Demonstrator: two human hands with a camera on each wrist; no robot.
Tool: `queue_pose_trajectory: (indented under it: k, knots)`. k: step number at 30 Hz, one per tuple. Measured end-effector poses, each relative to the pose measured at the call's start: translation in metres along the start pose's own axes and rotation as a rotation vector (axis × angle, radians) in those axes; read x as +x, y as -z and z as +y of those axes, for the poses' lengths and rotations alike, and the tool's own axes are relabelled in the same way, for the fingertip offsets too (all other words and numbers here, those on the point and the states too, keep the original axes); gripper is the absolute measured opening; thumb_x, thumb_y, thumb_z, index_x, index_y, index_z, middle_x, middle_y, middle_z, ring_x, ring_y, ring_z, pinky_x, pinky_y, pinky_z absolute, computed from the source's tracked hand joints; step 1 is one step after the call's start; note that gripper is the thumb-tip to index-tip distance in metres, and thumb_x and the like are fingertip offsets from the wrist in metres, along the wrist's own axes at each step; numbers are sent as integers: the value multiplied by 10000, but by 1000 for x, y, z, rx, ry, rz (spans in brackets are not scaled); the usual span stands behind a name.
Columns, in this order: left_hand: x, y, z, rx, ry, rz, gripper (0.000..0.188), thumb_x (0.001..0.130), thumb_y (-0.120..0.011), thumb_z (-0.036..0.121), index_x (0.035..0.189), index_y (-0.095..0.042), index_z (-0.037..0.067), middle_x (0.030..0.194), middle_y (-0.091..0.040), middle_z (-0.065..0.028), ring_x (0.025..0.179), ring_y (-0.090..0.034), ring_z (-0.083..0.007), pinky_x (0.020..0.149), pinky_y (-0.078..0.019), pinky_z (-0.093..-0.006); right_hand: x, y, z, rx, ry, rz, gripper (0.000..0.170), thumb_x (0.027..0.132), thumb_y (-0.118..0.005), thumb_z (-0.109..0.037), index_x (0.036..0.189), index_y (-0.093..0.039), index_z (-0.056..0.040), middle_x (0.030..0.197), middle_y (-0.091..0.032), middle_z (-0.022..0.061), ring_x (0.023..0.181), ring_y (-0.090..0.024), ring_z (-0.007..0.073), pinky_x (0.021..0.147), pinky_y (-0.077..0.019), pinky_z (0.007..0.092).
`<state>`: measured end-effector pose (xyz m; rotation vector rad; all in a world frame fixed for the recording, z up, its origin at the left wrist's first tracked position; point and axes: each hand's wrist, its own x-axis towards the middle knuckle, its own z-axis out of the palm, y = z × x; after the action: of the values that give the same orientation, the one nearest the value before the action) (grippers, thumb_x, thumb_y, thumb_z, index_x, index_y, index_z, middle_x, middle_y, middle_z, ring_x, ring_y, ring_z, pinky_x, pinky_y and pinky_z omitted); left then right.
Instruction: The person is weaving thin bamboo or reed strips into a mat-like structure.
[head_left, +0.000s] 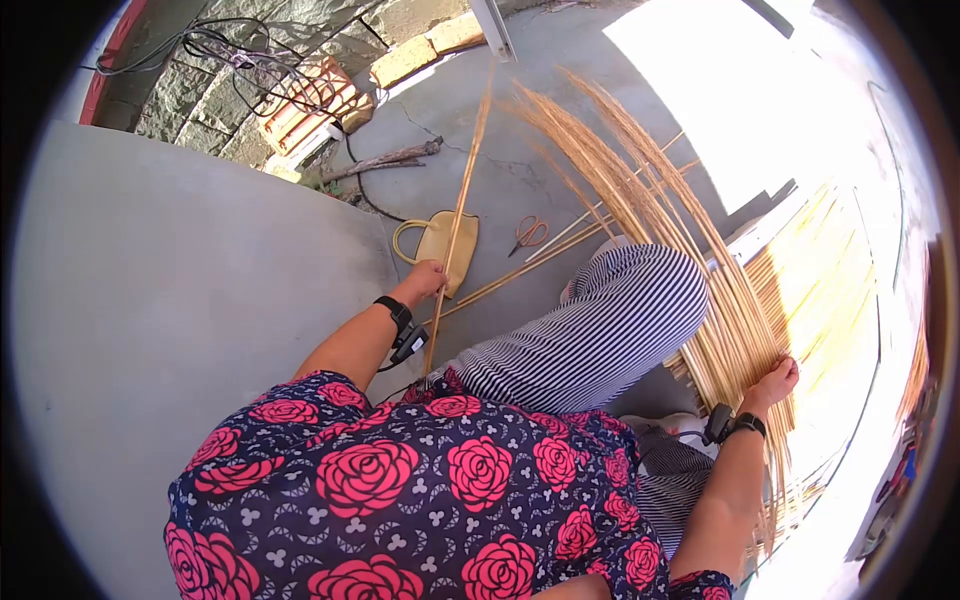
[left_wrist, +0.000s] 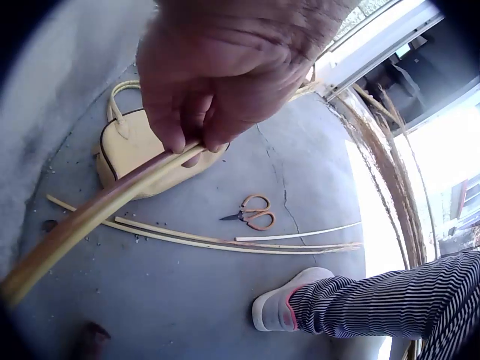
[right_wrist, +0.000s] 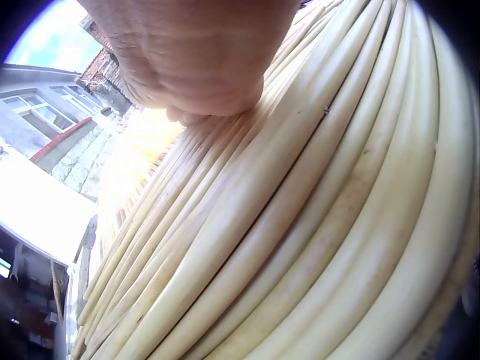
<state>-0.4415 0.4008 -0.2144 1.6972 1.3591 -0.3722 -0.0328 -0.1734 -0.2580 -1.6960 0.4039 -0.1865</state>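
My left hand (head_left: pixel 428 279) pinches a long, thin plant stalk (head_left: pixel 462 200) between thumb and fingertips. The stalk crosses in front of a yellow handbag (head_left: pixel 436 240), its far end reaching up past the bag. In the left wrist view, the held piece looks split lengthwise, reddish on one side and pale on the other. My right hand (head_left: pixel 772 386) is curled at the right side of a broad bundle of pale stalks (head_left: pixel 728 345) with feathery tops. The right wrist view shows this hand bent down among the stalks (right_wrist: pixel 300 202), its fingertips mostly hidden.
Orange-handled scissors (left_wrist: pixel 255 214) lie on the concrete floor beside several loose stalks (left_wrist: pixel 187 238). A striped trouser leg (head_left: pixel 590 320) and a shoe (left_wrist: pixel 289 300) are between my hands. Black cable (head_left: pixel 240 50), bricks (head_left: pixel 405 62) and sticks (head_left: pixel 385 160) are by the stone wall.
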Motion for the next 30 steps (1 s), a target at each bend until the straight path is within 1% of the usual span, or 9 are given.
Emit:
queue_pose_trajectory:
  k: [5,6,9,13,16,18,19,20,30]
  knots:
    - [-5,8,-12,54,-168,326,80,850,-565,111,856,-581,33,740,-613,-33,617,-556,-87,532,-463,-223,-4,-8,-8,140,-9,38,161,931,-491,-160,1013,-522,-26,916,-593,41,782,-523,95,707,-442,218]
    - [-7,6,-7,-44,-219,361,84,853,-566,112,873,-579,32,749,-613,-29,628,-557,-81,545,-461,-215,-5,-11,-12,154,-16,46,153,927,-500,-158,1005,-525,-29,908,-594,38,780,-522,95,709,-440,220]
    - [-43,0,35,-337,-381,439,119,879,-568,125,953,-569,32,817,-617,-12,697,-568,-60,598,-448,-178,-4,-11,-9,98,-26,61,138,913,-518,-149,987,-535,-33,900,-598,32,795,-526,105,740,-436,236]
    - [-49,17,87,-517,-572,479,140,890,-569,90,1011,-541,25,905,-628,-32,808,-600,-82,642,-484,-202,-2,-10,-7,79,9,51,150,918,-516,-152,992,-534,-23,919,-605,42,833,-542,119,775,-438,244]
    - [-32,29,112,-581,-655,579,189,886,-569,55,1059,-504,18,951,-638,-60,881,-614,-110,699,-514,-231,6,-6,0,89,33,-8,151,933,-510,-168,981,-544,-29,897,-602,26,770,-517,95,703,-445,221]
    - [-18,37,126,-617,-633,574,184,891,-556,49,1063,-497,23,968,-639,-68,899,-611,-112,713,-508,-231,-1,-9,-12,97,28,20,166,936,-515,-175,983,-540,-18,881,-599,29,757,-522,104,698,-450,226]
    - [-12,34,130,-675,-650,581,177,867,-587,35,1027,-510,26,903,-618,-39,833,-589,-90,684,-487,-225,1,-6,-13,62,-11,9,187,925,-512,-157,1012,-537,6,953,-616,66,884,-575,135,782,-468,247]
    - [-4,33,132,-733,-672,581,175,844,-619,22,990,-523,29,839,-598,-10,766,-567,-68,655,-465,-218,-2,-7,-18,71,-13,20,203,927,-516,-170,1024,-535,7,965,-614,65,889,-573,135,782,-466,246]
    - [74,-4,124,-709,-630,535,148,850,-617,36,969,-530,54,838,-585,7,745,-540,-56,640,-428,-204,-12,-3,-35,22,9,15,158,949,-497,-179,973,-528,-26,913,-610,43,815,-554,112,738,-461,228]
